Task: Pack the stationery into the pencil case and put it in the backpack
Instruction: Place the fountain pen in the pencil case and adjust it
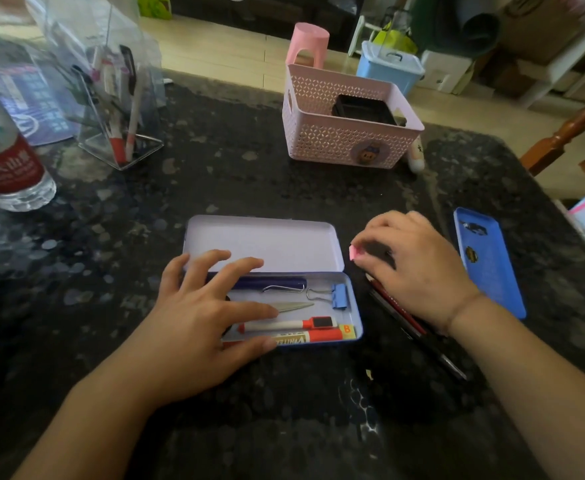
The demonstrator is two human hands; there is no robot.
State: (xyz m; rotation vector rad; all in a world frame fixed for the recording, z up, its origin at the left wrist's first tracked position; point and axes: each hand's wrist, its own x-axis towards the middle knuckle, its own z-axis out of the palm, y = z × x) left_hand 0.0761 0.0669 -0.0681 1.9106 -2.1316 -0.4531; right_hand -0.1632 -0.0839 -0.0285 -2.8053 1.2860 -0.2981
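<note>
An open tin pencil case [353, 306] lies in the middle of the dark table, its lid [267, 242] folded back. Inside are a dark blue pen [277, 283], a blue binder clip [339, 295], scissors [294, 306], a slim red-capped marker [298, 323] and a red whiteboard marker [312, 337]. My left hand [204, 317] rests spread over the case's left half. My right hand [415, 268], just right of the case, pinches a small pink eraser [353, 252]. Pencils and pens [408, 323] lie under that wrist. No backpack shows.
A blue tin tray [492, 265] lies at the right. A pink perforated basket [346, 129] holding a black box stands behind. A clear pen holder [118, 109] and a water bottle [10, 168] stand at the left. The table's edge runs along the right.
</note>
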